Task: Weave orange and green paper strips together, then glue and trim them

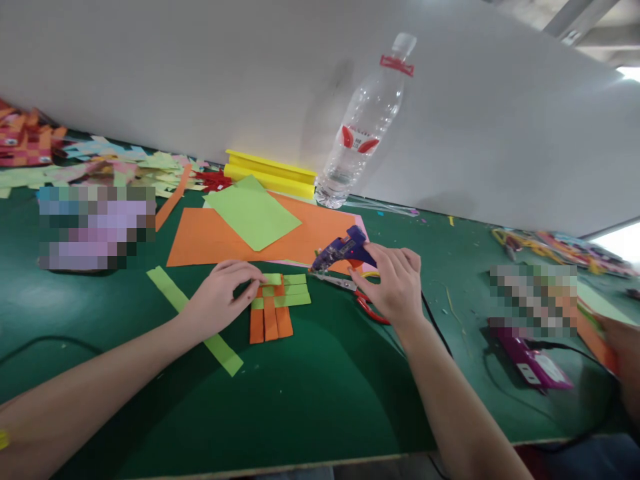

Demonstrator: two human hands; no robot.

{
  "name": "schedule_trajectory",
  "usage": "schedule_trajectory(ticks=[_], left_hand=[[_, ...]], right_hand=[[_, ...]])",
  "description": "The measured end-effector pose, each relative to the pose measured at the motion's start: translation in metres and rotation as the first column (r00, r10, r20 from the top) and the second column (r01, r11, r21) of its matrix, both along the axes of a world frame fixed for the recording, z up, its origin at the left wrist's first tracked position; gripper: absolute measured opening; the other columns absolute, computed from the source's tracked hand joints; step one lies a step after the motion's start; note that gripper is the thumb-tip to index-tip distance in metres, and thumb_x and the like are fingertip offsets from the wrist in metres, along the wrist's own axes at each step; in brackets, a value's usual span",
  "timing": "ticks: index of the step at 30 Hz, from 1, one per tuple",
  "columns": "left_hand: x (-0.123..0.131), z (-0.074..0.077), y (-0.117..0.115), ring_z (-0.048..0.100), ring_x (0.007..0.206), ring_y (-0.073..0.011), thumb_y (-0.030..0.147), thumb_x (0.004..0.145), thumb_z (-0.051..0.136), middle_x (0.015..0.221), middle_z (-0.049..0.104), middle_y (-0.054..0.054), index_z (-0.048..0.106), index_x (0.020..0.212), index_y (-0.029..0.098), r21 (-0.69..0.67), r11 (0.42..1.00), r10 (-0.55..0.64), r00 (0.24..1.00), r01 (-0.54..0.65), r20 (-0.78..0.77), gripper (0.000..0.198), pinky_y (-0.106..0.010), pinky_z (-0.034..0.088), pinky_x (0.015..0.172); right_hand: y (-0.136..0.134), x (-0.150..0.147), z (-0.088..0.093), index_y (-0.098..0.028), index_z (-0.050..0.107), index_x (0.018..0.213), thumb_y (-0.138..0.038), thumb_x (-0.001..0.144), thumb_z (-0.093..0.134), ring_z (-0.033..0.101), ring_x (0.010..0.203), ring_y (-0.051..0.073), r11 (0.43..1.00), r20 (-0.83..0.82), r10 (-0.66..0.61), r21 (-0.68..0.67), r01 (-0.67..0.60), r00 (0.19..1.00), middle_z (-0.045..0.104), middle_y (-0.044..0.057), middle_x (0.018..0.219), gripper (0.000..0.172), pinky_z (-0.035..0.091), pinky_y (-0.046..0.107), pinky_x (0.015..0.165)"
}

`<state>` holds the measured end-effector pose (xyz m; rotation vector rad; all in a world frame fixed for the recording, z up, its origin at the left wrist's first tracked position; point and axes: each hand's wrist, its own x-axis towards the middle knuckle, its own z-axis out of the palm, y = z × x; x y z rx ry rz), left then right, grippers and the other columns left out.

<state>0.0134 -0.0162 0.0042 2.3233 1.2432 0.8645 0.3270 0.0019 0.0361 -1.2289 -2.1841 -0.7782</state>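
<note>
A small woven piece of orange and green paper strips (271, 321) lies on the green table. My left hand (223, 293) pinches the end of a green strip at its upper left corner. With my right hand (397, 280) I grip a dark blue hot glue gun (343, 249), its nozzle pointing left, close to the weave's upper right. Scissors with red handles (369, 310) lie just below the glue gun, partly covered by my right hand. Under my left wrist a loose green paper strip (224, 355) runs diagonally.
Behind are an orange sheet (193, 233), a green square (253, 213), a yellow folded piece (270, 176) and a plastic bottle (367, 110). Paper scraps (150, 163) pile at the back left. A magenta power bank-like box (533, 360) and another person's hand (620, 340) are at right.
</note>
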Motion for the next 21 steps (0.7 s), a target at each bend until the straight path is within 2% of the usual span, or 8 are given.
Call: schedule_trajectory(ticks=[3, 8, 10, 13, 15, 21], left_hand=[[0.000, 0.000, 0.000, 0.060, 0.095, -0.0210, 0.027, 0.091, 0.041, 0.097, 0.067, -0.005, 0.061, 0.096, 0.022, -0.010, 1.000, 0.000, 1.000, 0.000, 0.007, 0.021, -0.042, 0.046, 0.087], [0.002, 0.002, -0.002, 0.059, 0.099, -0.0219, 0.028, 0.091, 0.041, 0.100, 0.066, -0.005, 0.061, 0.098, 0.022, -0.022, 0.999, -0.027, 0.999, 0.027, 0.023, 0.021, -0.042, 0.047, 0.087], [0.003, 0.004, -0.003, 0.058, 0.102, -0.0226, 0.027, 0.092, 0.041, 0.104, 0.065, -0.005, 0.058, 0.105, 0.023, -0.035, 0.998, -0.047, 0.999, 0.048, 0.027, 0.022, -0.041, 0.047, 0.087], [0.004, 0.005, -0.007, 0.058, 0.105, -0.0223, 0.025, 0.092, 0.039, 0.112, 0.062, -0.006, 0.042, 0.126, 0.024, -0.060, 0.997, -0.051, 0.997, 0.055, 0.061, 0.034, -0.040, 0.047, 0.088], [0.005, 0.006, -0.009, 0.058, 0.105, -0.0224, 0.024, 0.092, 0.039, 0.114, 0.061, -0.007, 0.032, 0.133, 0.023, -0.049, 0.998, -0.034, 0.996, 0.038, 0.084, 0.041, -0.040, 0.046, 0.090], [0.003, 0.005, -0.009, 0.058, 0.102, -0.0234, 0.024, 0.091, 0.041, 0.109, 0.062, -0.006, 0.034, 0.130, 0.024, -0.033, 0.999, 0.018, 0.999, -0.016, 0.043, 0.040, -0.039, 0.047, 0.085]], right_hand=[[0.002, 0.005, -0.001, -0.019, 0.049, 0.115, -0.034, 0.082, 0.058, 0.062, 0.091, 0.023, 0.999, -0.038, -0.052, 0.013, 0.052, 0.998, 0.067, 0.009, 0.104, 0.037, 0.037, 0.039, 0.087], [0.008, 0.016, 0.000, -0.018, 0.049, 0.116, -0.035, 0.079, 0.061, 0.062, 0.090, 0.025, 0.986, -0.117, -0.112, 0.112, 0.125, 0.987, 0.066, 0.011, 0.102, 0.042, 0.039, 0.041, 0.086], [0.012, 0.022, -0.001, -0.018, 0.050, 0.116, -0.037, 0.078, 0.061, 0.061, 0.089, 0.026, 0.977, -0.156, -0.151, 0.125, 0.171, 0.976, 0.065, 0.012, 0.102, 0.044, 0.040, 0.042, 0.086], [0.018, 0.035, -0.004, -0.016, 0.050, 0.117, -0.039, 0.077, 0.061, 0.061, 0.090, 0.027, 0.966, -0.220, -0.200, 0.116, 0.229, 0.955, 0.064, 0.012, 0.102, 0.047, 0.040, 0.043, 0.087], [0.022, 0.045, -0.006, -0.015, 0.051, 0.117, -0.040, 0.077, 0.061, 0.060, 0.092, 0.027, 0.958, -0.254, -0.235, 0.102, 0.268, 0.938, 0.064, 0.013, 0.101, 0.048, 0.041, 0.044, 0.087], [0.030, 0.068, -0.013, -0.011, 0.051, 0.117, -0.045, 0.076, 0.061, 0.057, 0.101, 0.031, 0.922, -0.368, -0.358, 0.007, 0.387, 0.858, 0.062, 0.016, 0.107, 0.055, 0.042, 0.045, 0.088]])
